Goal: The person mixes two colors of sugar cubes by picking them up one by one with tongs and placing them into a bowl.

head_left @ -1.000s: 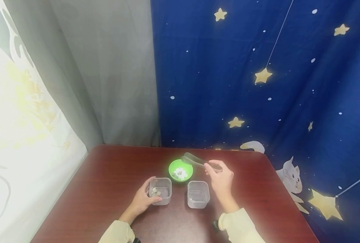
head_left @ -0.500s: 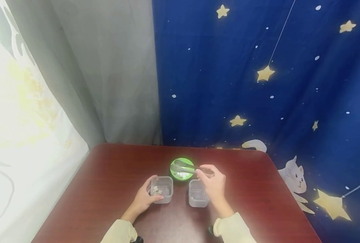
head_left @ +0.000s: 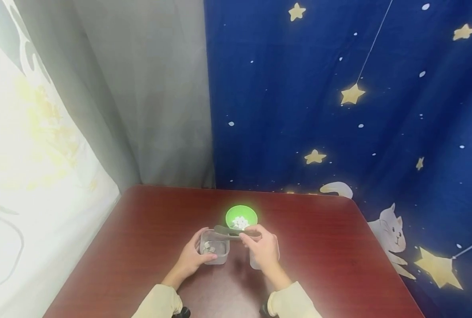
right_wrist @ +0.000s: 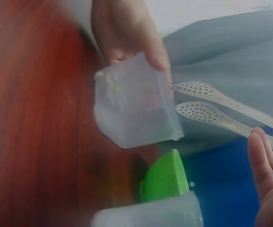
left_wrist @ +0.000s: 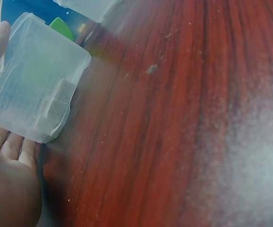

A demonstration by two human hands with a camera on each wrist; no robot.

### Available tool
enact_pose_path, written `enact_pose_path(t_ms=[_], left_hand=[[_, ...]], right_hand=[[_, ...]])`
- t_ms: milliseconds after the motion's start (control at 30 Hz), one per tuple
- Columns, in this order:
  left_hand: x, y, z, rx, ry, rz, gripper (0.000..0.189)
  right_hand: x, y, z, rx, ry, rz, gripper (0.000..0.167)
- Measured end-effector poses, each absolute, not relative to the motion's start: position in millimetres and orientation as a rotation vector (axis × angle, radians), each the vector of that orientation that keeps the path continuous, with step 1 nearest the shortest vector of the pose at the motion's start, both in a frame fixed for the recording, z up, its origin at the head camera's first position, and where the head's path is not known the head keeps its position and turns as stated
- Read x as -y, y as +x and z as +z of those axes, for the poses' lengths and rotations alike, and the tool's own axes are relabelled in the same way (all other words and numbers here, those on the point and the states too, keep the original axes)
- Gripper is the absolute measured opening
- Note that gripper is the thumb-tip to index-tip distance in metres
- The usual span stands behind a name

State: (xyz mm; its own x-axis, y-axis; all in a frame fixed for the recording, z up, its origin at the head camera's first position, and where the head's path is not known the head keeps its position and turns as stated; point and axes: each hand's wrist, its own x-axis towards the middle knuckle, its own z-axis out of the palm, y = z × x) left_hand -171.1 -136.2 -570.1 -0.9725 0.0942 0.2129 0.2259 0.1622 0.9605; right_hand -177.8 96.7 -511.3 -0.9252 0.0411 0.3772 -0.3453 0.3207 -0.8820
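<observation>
In the head view my left hand (head_left: pixel 191 256) grips a clear square plastic container (head_left: pixel 221 257), thumb on the near side. A few pale cubes (left_wrist: pixel 58 106) lie low inside it, seen through the wall in the left wrist view. My right hand (head_left: pixel 264 252) holds a pair of tongs (right_wrist: pixel 228 119) with perforated, spoon-shaped ends. Those ends stand slightly apart above the container's rim, with nothing between them in the right wrist view. Behind is a green bowl (head_left: pixel 236 212) with several white pieces (head_left: pixel 240 223) in it.
A second clear container (head_left: pixel 254 260) stands to the right, partly hidden beneath my right hand. All of this is on a dark red wooden table (head_left: pixel 148 229). Beyond its far edge hang a grey curtain (head_left: pixel 156 97) and a blue starry one (head_left: pixel 268 110).
The right hand has brought the tongs leftward and nearer, from beside the green bowl, across it, to over the left container. The left hand keeps its grip on that container.
</observation>
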Motion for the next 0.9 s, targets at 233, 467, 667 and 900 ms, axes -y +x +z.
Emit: enact_pose_path(t_ms=[233, 467, 667, 900], left_hand=[[136.2, -184.0, -596.1, 2.306, -0.301, -1.882, 0.09], [138.1, -185.7, -602.9, 2.311, -0.309, -1.89, 0.092], [136.1, -184.7, -598.9, 2.312, -0.312, -1.882, 0.092], [132.7, -170.4, -569.5, 2.302, -0.358, -1.908, 0.09]], right_hand=[[-89.9, -183.6, -521.6, 2.238, 0.423, 1.678, 0.019], [-89.2, -187.5, -526.0, 2.32, 0.494, 1.539, 0.022], [-88.7, -191.3, -527.5, 2.356, 0.584, 1.409, 0.02], [-88.1, -194.9, -524.1, 2.397, 0.648, 1.343, 0.017]])
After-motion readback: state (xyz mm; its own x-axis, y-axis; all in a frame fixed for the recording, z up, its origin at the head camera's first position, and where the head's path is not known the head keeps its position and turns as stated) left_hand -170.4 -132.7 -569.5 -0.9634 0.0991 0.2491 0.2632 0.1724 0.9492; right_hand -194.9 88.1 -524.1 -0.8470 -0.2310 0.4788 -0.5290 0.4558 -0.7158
